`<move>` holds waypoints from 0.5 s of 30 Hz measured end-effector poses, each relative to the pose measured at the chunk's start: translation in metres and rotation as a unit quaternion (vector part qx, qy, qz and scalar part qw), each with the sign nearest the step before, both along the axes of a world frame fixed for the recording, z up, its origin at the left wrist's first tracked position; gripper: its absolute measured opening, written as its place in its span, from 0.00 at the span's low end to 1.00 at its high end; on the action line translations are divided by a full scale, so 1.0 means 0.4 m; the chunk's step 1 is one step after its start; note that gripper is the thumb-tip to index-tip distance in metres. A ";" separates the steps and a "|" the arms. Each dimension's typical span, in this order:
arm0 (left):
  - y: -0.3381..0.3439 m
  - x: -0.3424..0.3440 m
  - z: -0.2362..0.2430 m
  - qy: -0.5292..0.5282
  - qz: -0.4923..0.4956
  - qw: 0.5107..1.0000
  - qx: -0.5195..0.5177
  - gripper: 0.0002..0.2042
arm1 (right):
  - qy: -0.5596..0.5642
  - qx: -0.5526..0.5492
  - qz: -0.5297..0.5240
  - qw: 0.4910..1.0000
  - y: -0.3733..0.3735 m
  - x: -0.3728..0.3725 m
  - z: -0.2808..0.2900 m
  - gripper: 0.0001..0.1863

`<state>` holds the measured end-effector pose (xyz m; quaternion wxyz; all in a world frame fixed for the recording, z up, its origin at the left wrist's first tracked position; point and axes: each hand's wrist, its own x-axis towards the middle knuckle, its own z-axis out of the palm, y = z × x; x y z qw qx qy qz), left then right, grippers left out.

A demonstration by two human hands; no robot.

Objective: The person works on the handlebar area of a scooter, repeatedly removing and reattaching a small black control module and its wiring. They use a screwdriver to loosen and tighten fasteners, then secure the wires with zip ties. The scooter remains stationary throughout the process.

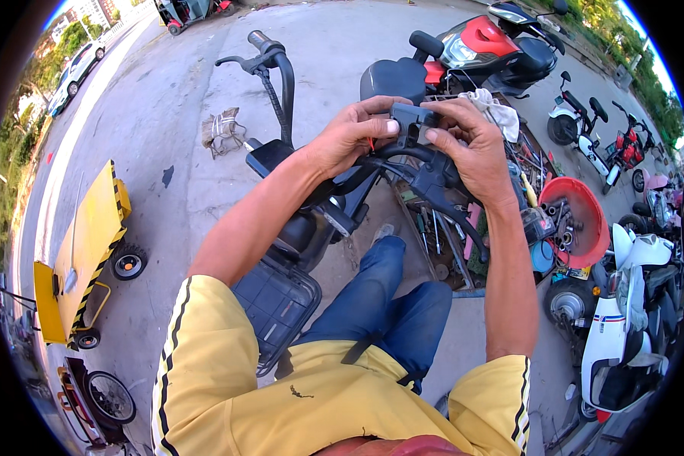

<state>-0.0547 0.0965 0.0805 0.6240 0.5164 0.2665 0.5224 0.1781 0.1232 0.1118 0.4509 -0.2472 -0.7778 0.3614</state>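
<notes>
Both my hands are raised in front of me over the handlebar (351,181) of an electric bike. Between them is a small dark grey plastic housing (413,115) with an opening in its near side; its exact kind does not show. My left hand (357,133) pinches its left side, thumb toward me. From the right, my right hand (471,144) grips it with thumb and bent fingers. A bit of red wire shows under my left thumb. Just below the housing lie the handlebar's near end and a black brake lever (463,222).
A tool tray (437,243) with wrenches and loose tools lies right of the bike, beside a red basin (596,232) of metal parts. Beyond stands a red and black scooter (479,45). Left are a yellow cart (91,251) and a tied bundle (222,131). More scooters crowd the right.
</notes>
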 end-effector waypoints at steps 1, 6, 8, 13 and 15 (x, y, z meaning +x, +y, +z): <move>-0.002 -0.003 0.004 0.019 0.000 1.000 0.004 0.31 | -0.002 0.002 -0.004 1.000 -0.001 0.001 0.001 0.19; 0.003 0.006 0.003 0.038 0.020 0.999 0.000 0.33 | -0.001 0.012 -0.010 1.000 -0.001 0.001 -0.003 0.18; -0.006 0.003 0.012 0.052 0.022 0.998 0.002 0.33 | 0.002 0.021 -0.011 1.000 0.000 -0.001 -0.006 0.19; 0.008 0.005 0.000 0.052 0.019 0.998 -0.001 0.32 | -0.007 0.028 -0.021 0.999 -0.003 0.005 -0.004 0.19; 0.007 0.005 0.002 0.045 0.013 0.999 -0.007 0.32 | 0.000 0.020 -0.017 1.000 -0.003 0.004 -0.007 0.19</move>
